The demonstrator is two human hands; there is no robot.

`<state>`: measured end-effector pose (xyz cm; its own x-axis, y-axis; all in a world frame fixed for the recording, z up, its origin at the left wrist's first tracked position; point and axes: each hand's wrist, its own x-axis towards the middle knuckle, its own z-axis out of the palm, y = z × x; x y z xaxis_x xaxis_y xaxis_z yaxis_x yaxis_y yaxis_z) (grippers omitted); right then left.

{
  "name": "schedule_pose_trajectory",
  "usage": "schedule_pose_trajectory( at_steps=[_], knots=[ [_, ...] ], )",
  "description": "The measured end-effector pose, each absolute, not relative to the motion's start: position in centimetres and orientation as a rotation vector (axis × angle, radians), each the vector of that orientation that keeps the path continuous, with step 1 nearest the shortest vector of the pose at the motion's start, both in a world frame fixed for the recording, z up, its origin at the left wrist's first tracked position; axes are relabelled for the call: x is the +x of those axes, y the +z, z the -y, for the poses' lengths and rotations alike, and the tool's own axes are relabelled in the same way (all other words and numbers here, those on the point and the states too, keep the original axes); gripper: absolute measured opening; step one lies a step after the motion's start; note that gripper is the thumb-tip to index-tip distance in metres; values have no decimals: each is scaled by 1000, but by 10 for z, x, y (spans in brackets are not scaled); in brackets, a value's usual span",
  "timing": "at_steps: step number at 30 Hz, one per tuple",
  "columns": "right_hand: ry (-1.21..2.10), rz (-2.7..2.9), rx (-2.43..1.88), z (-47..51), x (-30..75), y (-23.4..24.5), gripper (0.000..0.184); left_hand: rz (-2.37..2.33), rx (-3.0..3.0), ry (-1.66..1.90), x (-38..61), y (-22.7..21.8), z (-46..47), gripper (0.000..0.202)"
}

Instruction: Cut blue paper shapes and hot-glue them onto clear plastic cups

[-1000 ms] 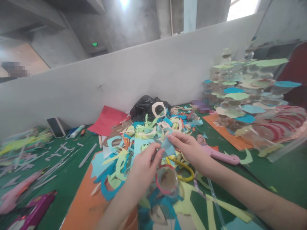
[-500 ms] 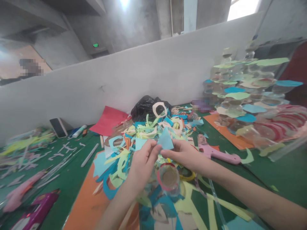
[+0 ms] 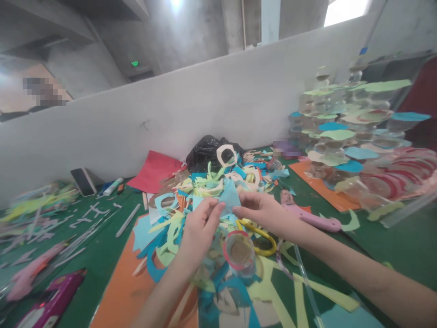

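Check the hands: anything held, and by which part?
Light-blue paper piece: the left hand pinches its lower left corner; the right hand is at its right edge, grip unclear.

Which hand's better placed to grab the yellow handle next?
Right, likely: the right hand is nearer the yellow handle; the left hand is farther off, left of the red-rimmed cup. Both are at the light blue paper.

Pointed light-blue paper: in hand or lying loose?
In hand: the left hand pinches the pointed light-blue paper; the right hand is at its right edge.
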<state>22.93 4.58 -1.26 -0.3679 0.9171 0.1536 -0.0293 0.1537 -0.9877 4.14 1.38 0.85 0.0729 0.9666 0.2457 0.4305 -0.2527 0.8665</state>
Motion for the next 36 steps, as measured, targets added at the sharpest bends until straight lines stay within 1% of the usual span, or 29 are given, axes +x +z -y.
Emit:
schedule_pose_trajectory(
  at_steps=[4, 6, 10, 13, 20, 25, 28, 30, 36],
  knots=[
    [1380, 1514, -763, -49, 229, -15, 27, -1417, 1626, 1210, 42, 13, -14, 33],
    [1379, 1532, -718, -48, 228, -16, 25, -1395, 1588, 1223, 43, 13, -14, 32],
    [1281, 1604, -762, -44, 229, -14, 19, -1341, 1575, 1224, 47, 10, -13, 32],
    [1226, 1674, -809, -43, 230, -11, 18, -1336, 1558, 1239, 47, 8, -12, 33],
    [1316, 1570, -783, -42, 226, -15, 18, -1348, 1566, 1251, 46, 7, -11, 33],
    [1402, 1388, -759, -40, 219, -15, 24, -1397, 1616, 1242, 46, 7, -10, 33],
    [1471, 1221, -683, -41, 218, -13, 41, -1406, 1649, 1234, 45, 5, -11, 33],
    [1524, 1183, -699, -42, 219, -11, 47, -1416, 1665, 1226, 44, 4, -10, 34],
    [1533, 1216, -845, -43, 223, -11, 40, -1491, 1810, 1176, 42, 4, -9, 32]
  ],
)
